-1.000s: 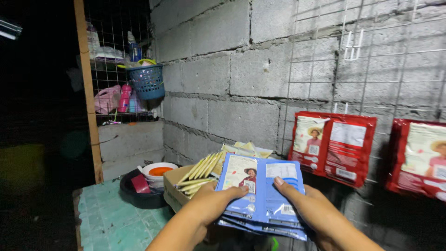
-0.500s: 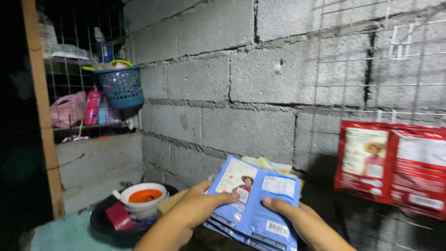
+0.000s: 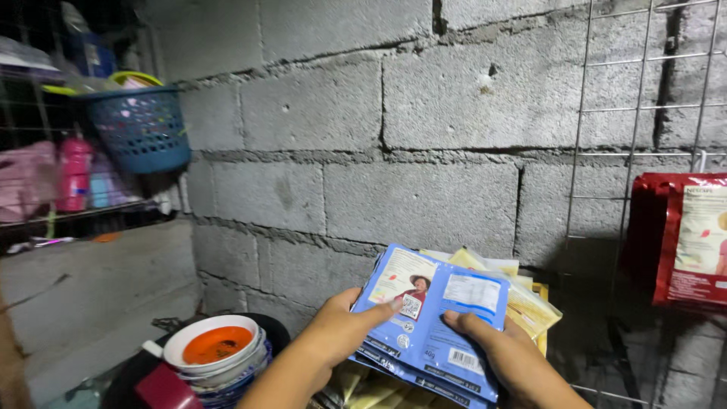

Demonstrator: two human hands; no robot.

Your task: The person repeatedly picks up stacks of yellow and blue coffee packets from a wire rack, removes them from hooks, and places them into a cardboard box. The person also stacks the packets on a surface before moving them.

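At far left, a blue plastic basket (image 3: 140, 125) hangs on a wire shelf above one pink bottle (image 3: 73, 173); below it, a stack of bowls (image 3: 216, 354), the top one holding an orange residue, rests on a dark tray beside one red box (image 3: 165, 388). At centre, the left hand (image 3: 341, 332) pinches the left edge of the blue sachets (image 3: 432, 322), thumb on the printed face and the other fingers hidden behind. The right hand (image 3: 507, 360) grips the lower right of the same bundle, thumb pressed flat on the front and the remaining fingers concealed underneath. The bundle is held in the air just before the grey block wall (image 3: 363, 136), above and touching a loose pile of yellow sachets (image 3: 522, 303). The front sheet shows two joined packets side by side; several further sheets lie stacked behind it, their edges visible at the bottom, though the exact count cannot be told. At right, a wire grid (image 3: 644, 113) carries one visible group of red sachets (image 3: 685, 238) on a hook. As a judgement, the bundle is best handled by keeping both thumbs firm on the front so the stacked sheets stay squared and none slips from behind, and by holding it level and clear of the yellow pile.
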